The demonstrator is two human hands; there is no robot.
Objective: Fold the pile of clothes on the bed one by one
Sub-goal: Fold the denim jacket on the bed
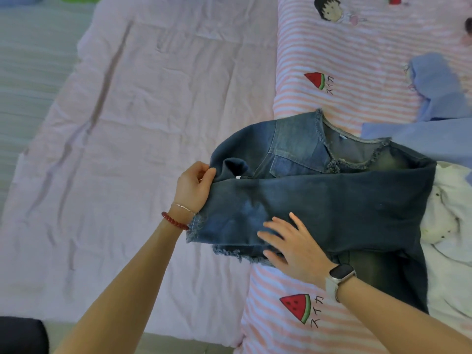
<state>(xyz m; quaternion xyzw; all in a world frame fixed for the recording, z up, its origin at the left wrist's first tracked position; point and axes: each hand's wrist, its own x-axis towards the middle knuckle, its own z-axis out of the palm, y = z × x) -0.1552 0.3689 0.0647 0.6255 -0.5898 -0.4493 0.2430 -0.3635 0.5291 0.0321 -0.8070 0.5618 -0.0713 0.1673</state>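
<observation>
Garment: we see a dark-blue, frayed-edged denim jacket (332,198), sleeve folded across.
Left hand (194,186): fingers pinch its fold.
Right hand (296,247): fingers spread, pressing flat.

A home bedroom, seen from above a bed (153,123) spread with a wrinkled pale lilac sheet (132,190). Beside it, a pink-and-white striped quilt (332,47) printed with watermelon slices (315,80) and a cartoon child (329,10), the kind of bedding found in a family home. Loose clothing heaped on the covers: a denim jacket (332,195), a light blue garment (434,83) and something white (449,226).
</observation>
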